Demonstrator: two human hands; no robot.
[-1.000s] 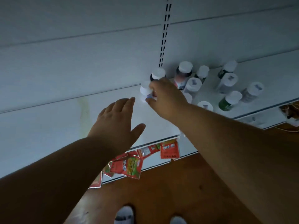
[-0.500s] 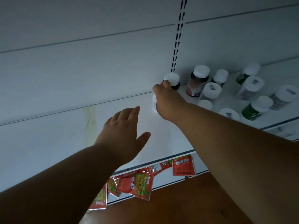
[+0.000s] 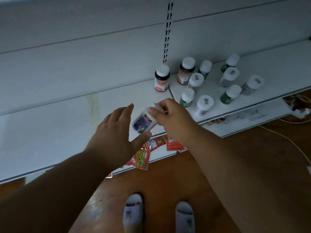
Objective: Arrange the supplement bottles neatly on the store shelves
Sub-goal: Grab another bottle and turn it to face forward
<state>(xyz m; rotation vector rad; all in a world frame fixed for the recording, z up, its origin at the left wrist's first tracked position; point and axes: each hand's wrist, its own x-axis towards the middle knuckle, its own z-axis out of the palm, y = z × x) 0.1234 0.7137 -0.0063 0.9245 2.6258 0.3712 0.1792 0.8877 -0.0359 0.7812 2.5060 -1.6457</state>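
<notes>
Hands (image 3: 170,115) lift a bottle (image 3: 144,121); capped bottles (image 3: 195,81) crowd right.

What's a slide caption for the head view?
Right hand grips a tilted blue-labelled bottle above the shelf; open left hand alongside.

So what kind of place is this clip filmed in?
Most likely a shop aisle: white metal shelves on a slotted upright, loose supplement bottles, and red snack packets hanging below the shelf edge.
</notes>
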